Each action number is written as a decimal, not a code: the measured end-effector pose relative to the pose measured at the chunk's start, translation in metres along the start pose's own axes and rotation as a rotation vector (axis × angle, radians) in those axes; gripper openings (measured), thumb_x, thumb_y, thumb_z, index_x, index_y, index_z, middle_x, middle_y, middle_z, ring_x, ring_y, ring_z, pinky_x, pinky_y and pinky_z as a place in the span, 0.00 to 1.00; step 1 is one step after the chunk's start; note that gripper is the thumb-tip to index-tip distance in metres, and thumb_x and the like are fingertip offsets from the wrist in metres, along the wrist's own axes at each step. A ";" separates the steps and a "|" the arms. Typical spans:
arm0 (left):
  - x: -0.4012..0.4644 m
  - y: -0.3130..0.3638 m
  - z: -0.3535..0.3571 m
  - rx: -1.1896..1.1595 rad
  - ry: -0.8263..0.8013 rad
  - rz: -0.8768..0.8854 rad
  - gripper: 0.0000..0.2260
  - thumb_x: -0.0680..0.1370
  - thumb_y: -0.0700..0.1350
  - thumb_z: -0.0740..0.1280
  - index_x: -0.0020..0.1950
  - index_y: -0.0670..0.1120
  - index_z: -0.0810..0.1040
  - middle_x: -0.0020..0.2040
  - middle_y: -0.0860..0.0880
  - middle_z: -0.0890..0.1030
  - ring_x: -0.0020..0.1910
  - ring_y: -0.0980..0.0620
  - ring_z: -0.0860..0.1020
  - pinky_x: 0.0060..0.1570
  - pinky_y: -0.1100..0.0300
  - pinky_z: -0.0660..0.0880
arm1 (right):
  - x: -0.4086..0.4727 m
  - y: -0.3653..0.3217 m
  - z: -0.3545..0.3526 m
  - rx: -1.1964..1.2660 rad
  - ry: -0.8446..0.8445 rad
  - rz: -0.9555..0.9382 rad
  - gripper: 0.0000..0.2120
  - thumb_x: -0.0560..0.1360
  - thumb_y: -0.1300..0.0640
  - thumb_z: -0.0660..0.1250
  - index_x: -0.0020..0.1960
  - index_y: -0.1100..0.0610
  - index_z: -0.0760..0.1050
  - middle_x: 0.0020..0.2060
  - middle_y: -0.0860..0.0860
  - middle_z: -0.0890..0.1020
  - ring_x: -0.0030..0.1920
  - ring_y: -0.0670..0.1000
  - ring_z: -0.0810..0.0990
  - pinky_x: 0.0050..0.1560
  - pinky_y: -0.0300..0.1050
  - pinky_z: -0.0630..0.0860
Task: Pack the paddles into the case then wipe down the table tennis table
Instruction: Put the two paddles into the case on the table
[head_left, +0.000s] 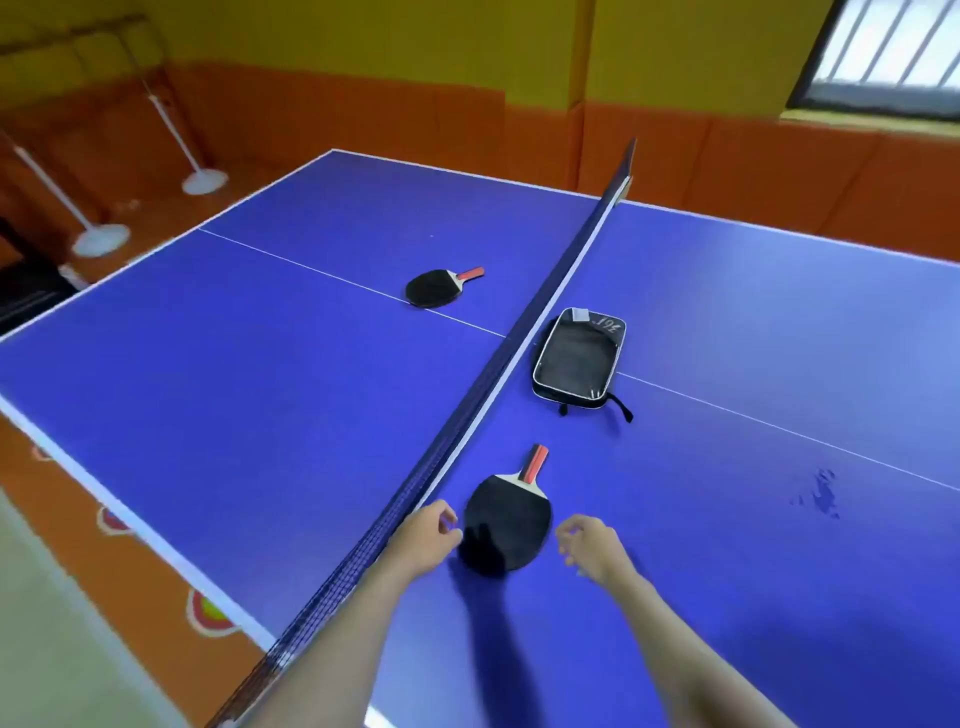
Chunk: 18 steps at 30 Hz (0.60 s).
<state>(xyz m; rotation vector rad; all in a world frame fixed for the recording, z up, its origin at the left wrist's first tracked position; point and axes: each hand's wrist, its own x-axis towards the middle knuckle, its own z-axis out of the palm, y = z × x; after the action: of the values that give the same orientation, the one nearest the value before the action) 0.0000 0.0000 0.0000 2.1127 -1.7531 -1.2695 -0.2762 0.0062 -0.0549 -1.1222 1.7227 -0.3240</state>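
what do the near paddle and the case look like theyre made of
Near paddle: matte black rubber face, pale wood showing at the neck, red and black handle. Case: likely soft black fabric with pale piping and a strap; exact cloth unclear.

Case (578, 358), black with pale piping, lying flat on the blue table (260, 415): white lettering along its far end, seen upside down, apparently "361"; reading uncertain. A white tag beside it is illegible. No other readable text or numbers.
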 end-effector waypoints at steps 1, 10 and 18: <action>0.013 -0.001 0.001 -0.008 -0.010 -0.001 0.05 0.79 0.50 0.68 0.53 0.52 0.76 0.52 0.54 0.79 0.44 0.52 0.77 0.45 0.57 0.76 | 0.012 0.003 0.006 0.047 0.023 0.020 0.07 0.78 0.54 0.62 0.48 0.50 0.79 0.43 0.51 0.83 0.37 0.52 0.80 0.39 0.48 0.79; 0.088 0.005 0.026 -0.009 -0.155 -0.061 0.24 0.79 0.47 0.68 0.75 0.49 0.67 0.71 0.48 0.69 0.68 0.47 0.73 0.67 0.52 0.71 | 0.059 0.011 0.044 0.295 0.093 0.219 0.18 0.80 0.53 0.66 0.69 0.50 0.70 0.55 0.50 0.81 0.55 0.54 0.81 0.57 0.53 0.80; 0.128 0.001 0.035 -0.643 -0.237 -0.475 0.21 0.76 0.51 0.73 0.66 0.56 0.69 0.61 0.58 0.77 0.62 0.50 0.76 0.64 0.47 0.73 | 0.082 0.003 0.069 0.541 0.247 0.392 0.08 0.78 0.58 0.73 0.56 0.59 0.82 0.46 0.54 0.85 0.45 0.56 0.83 0.52 0.54 0.85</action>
<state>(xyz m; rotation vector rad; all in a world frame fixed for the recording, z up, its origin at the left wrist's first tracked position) -0.0261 -0.0955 -0.0881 2.0733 -0.7191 -1.9344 -0.2238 -0.0382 -0.1376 -0.3541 1.8665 -0.6523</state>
